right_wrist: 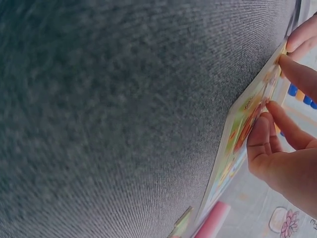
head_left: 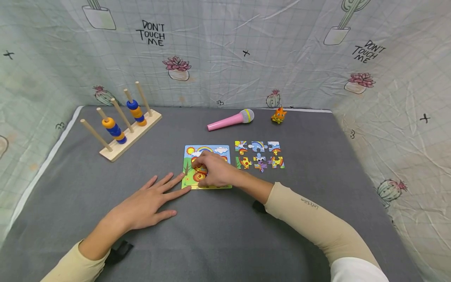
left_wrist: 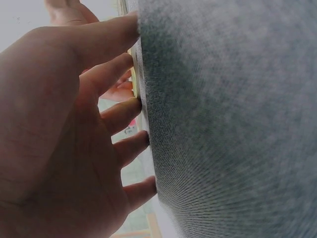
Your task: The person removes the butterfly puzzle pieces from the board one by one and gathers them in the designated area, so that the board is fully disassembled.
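My right hand (head_left: 216,170) is over a picture puzzle board (head_left: 225,187) in the middle of the table. Its thumb and bent index finger pinch at a puzzle piece (head_left: 200,177) with a red and yellow spiral, low on the board's left side. In the right wrist view, the other fingers (right_wrist: 260,139) curl close over the printed surface. The right hand hides part of the picture. Palm down with spread fingers, my left hand (head_left: 151,203) touches the board's lower left edge. Several loose puzzle pieces (head_left: 260,146) lie in two rows right of the board.
Behind the board lies a pink toy microphone (head_left: 227,122), with a small orange toy figure (head_left: 278,116) to its right. A wooden peg stand (head_left: 116,152) with blue and orange rings is at the back left. Printed cloth hangs around the grey table (head_left: 317,156).
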A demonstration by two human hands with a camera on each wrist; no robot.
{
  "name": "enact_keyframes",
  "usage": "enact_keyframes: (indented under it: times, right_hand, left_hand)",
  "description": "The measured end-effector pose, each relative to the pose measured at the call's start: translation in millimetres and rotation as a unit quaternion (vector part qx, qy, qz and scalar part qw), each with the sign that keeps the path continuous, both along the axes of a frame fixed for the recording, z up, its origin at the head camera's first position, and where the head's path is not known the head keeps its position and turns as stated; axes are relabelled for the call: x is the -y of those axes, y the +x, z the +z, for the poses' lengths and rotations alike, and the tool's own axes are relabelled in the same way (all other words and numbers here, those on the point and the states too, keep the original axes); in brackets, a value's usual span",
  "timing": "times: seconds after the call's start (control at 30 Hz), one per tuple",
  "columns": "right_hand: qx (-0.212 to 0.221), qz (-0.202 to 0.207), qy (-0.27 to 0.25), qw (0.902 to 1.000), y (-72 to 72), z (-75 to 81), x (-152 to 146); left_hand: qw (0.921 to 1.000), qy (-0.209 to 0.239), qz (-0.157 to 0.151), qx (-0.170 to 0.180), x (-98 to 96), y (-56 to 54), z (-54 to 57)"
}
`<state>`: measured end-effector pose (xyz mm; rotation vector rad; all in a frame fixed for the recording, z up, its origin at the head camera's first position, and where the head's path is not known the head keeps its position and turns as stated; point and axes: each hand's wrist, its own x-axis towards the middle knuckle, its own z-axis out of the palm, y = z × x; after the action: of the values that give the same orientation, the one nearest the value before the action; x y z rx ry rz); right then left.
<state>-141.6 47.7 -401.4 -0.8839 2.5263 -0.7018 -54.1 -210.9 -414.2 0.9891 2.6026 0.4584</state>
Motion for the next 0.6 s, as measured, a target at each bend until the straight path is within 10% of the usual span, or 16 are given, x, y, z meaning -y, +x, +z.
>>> enact_keyframes:
  times: [0.6]
  right_hand:
    - [0.015,-0.015,-0.025,0.9995,3.4,0.5,3.5]
  left_hand:
    - [0.9999,0.003,-0.004,-0.015,0.3,1.6,3.2]
